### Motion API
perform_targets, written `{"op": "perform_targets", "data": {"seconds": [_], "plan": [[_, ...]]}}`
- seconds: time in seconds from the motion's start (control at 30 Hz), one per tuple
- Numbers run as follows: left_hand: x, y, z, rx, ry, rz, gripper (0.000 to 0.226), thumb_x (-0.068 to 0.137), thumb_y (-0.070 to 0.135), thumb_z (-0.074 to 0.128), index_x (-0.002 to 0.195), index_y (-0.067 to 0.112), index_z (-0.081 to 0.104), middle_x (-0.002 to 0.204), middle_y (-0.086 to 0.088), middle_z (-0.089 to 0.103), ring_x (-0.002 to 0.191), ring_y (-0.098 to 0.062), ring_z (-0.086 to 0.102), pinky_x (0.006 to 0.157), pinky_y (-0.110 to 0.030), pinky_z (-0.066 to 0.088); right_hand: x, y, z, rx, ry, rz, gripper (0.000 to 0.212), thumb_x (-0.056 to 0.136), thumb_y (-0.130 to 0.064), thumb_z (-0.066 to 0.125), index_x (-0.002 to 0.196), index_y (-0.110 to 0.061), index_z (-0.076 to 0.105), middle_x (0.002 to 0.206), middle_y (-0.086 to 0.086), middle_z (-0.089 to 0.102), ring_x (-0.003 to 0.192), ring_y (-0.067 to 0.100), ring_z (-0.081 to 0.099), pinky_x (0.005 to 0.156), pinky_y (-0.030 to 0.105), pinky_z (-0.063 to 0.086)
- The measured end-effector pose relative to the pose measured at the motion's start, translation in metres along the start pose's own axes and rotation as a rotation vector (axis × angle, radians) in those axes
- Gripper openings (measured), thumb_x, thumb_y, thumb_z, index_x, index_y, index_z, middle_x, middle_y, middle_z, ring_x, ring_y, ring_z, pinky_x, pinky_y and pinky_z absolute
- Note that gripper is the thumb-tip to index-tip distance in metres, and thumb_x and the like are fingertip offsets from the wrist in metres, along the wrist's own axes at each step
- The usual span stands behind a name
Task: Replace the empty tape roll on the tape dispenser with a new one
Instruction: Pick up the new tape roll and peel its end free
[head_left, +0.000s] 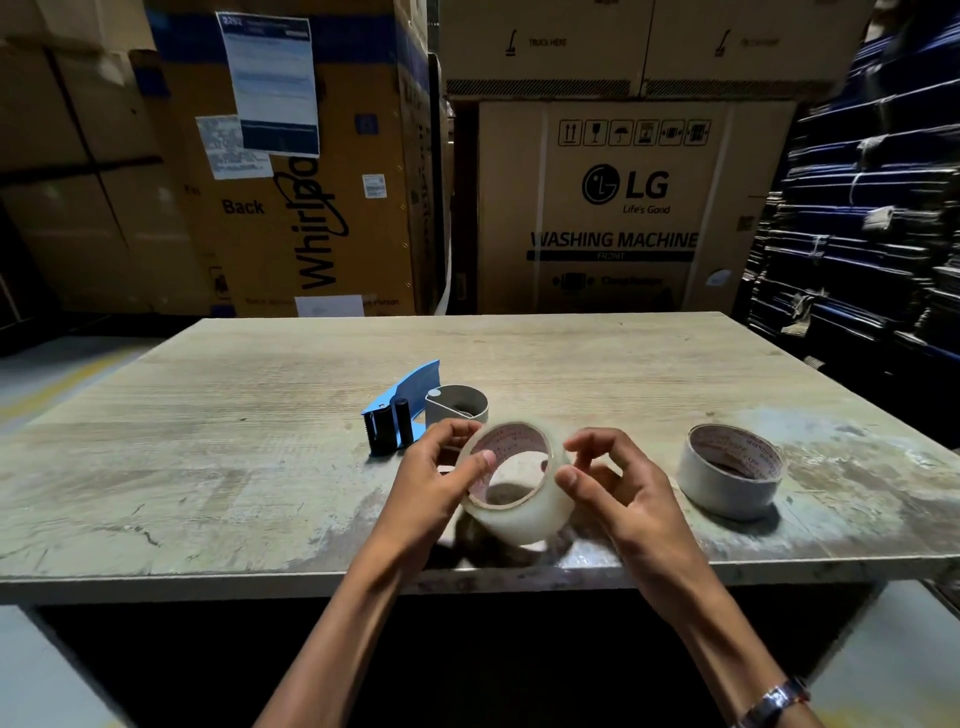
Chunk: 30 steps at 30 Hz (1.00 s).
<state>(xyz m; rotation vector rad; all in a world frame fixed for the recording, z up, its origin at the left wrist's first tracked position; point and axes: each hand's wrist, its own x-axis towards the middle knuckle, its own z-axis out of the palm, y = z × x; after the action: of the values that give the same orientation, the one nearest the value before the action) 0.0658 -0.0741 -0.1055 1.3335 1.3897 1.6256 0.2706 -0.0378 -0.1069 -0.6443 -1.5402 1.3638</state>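
the pale, worn wood-grain table carries all task items. a clear roll of packing tape with a printed cardboard core is held above the near edge of the table, about midway along it, tilted so that its open core faces up and toward the camera. the left hand grips the roll on its left side, thumb laid across the core rim and fingers curled around the far side. the right hand is at the right side of the roll, thumb tip against the outer tape surface, fingers loosely curled and spread just above it; whether those fingers touch the tape cannot be told. the blue plastic tape dispenser with black roller and grey round hub lies on the table just behind the left hand, toward the table centre, with its hub partly hidden by the fingers. a second roll of tape with a whitish outer face and printed cardboard core lies flat on the table to the right of the right hand, apart from it, near the right side of the near edge. a metal watch sits on the right wrist. large cardboard boxes stand behind the far edge.
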Motion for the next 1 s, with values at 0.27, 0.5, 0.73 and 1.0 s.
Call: {"op": "perform_targets", "data": {"seconds": [0.27, 0.5, 0.73, 1.0], "plan": [[-0.008, 0.014, 0.004, 0.088, -0.098, 0.063, 0.033, 0.076, 0.013, 0.058, 0.106, 0.019, 0.071, 0.110, -0.017, 0.065, 0.099, -0.017, 0.062, 0.082, -0.027, 0.052, 0.007, -0.010, -0.002, -0.065, -0.221, 0.119, 0.062, 0.071, -0.057, 0.084, 0.125, -0.037, 0.063, 0.123, 0.008, 0.072, 0.112, 0.032, 0.070, 0.085, 0.032, 0.058], [-0.012, 0.023, 0.009, 0.253, 0.009, 0.378, 0.034, 0.083, 0.000, 0.059, 0.111, 0.013, 0.072, 0.100, -0.005, 0.056, 0.097, -0.018, 0.062, 0.084, -0.025, 0.051, 0.014, -0.024, -0.002, -0.032, -0.250, 0.117, 0.056, 0.077, -0.059, 0.078, 0.125, -0.035, 0.062, 0.129, -0.001, 0.067, 0.104, 0.037, 0.073, 0.093, 0.059, 0.057], [0.003, 0.034, 0.007, 0.537, 0.087, 0.648, 0.027, 0.075, -0.017, 0.066, 0.093, 0.003, 0.065, 0.101, -0.007, 0.063, 0.098, -0.020, 0.064, 0.079, -0.034, 0.053, 0.021, -0.040, -0.002, -0.484, -0.177, -0.119, 0.045, 0.088, -0.019, 0.076, 0.121, -0.040, 0.054, 0.110, -0.004, 0.066, 0.095, 0.010, 0.070, 0.079, 0.028, 0.059], [-0.013, 0.030, 0.002, 0.371, 0.003, 0.448, 0.033, 0.080, 0.009, 0.061, 0.111, 0.018, 0.066, 0.118, 0.002, 0.061, 0.117, -0.016, 0.059, 0.097, -0.035, 0.049, 0.023, -0.027, -0.009, -0.288, -0.199, -0.053, 0.046, 0.087, -0.015, 0.074, 0.122, -0.040, 0.061, 0.113, -0.010, 0.069, 0.107, 0.011, 0.065, 0.093, 0.036, 0.054]]}}
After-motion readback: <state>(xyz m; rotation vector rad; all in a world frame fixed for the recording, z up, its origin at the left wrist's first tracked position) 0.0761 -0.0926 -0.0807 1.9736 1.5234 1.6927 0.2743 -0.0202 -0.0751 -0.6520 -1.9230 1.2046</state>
